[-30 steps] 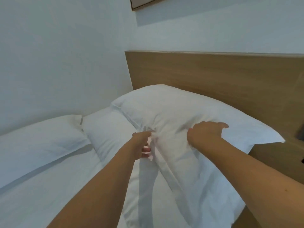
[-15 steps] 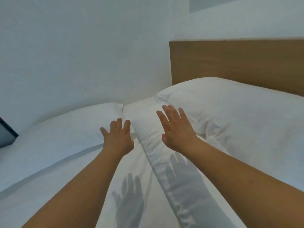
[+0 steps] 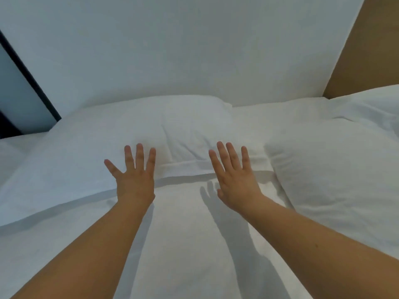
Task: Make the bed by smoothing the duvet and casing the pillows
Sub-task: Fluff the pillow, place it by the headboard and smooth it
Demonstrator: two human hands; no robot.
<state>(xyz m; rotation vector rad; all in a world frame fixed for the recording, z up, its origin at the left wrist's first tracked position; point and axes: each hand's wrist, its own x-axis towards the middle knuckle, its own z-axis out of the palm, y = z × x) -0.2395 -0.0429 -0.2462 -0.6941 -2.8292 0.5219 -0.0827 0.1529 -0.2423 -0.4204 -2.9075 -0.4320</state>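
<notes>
A white cased pillow (image 3: 121, 134) lies flat across the far side of the bed, against the wall. A second white pillow (image 3: 336, 160) lies at the right, by the headboard. Both my hands reach out over the near edge of the left pillow with fingers spread and straight. My left hand (image 3: 135, 175) is over the pillow's hem and holds nothing. My right hand (image 3: 234, 175) hovers just above the sheet and casts a shadow on it; it too holds nothing. The white duvet or sheet (image 3: 183, 244) runs under my forearms.
A white wall (image 3: 172, 50) runs behind the bed. The wooden headboard (image 3: 371, 50) stands at the upper right. A dark-framed panel (image 3: 19, 100) shows at the left edge.
My hands let go of the right pillow and opened. The view swung left, and both hands now reach over the left pillow.
</notes>
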